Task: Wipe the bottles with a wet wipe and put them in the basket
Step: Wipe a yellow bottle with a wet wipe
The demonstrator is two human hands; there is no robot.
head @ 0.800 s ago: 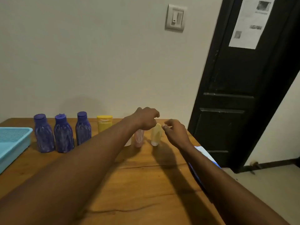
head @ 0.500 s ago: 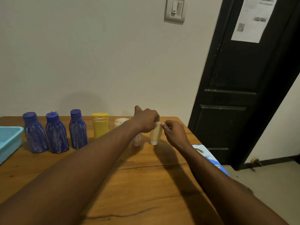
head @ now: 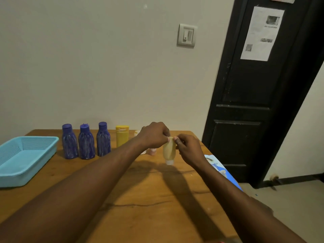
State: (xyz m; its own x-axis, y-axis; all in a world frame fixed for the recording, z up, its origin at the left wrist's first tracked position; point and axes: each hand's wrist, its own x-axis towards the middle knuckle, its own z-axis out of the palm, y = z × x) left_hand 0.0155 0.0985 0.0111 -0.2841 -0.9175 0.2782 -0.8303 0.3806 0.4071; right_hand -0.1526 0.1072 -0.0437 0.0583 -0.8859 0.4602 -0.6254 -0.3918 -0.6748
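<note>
A small pale yellow tube bottle [head: 169, 151] stands cap-down on the wooden table [head: 149, 199]. My left hand [head: 155, 135] and my right hand [head: 188, 149] both pinch its top end. Three blue bottles [head: 85, 142] stand in a row at the back, with a yellow bottle [head: 122, 138] to their right. A pink bottle [head: 152, 151] and a white one [head: 142, 152] show partly behind my left wrist. The light blue basket [head: 22, 174] sits at the table's left. No wet wipe is visible in either hand.
A blue and white packet [head: 220, 170] lies at the table's right edge under my right forearm. A black door [head: 254, 102] stands to the right, and a light switch [head: 186, 35] is on the wall behind.
Both hands have closed together on the top of the pale yellow tube. The camera has swung left and tilted, so more of the basket shows.
</note>
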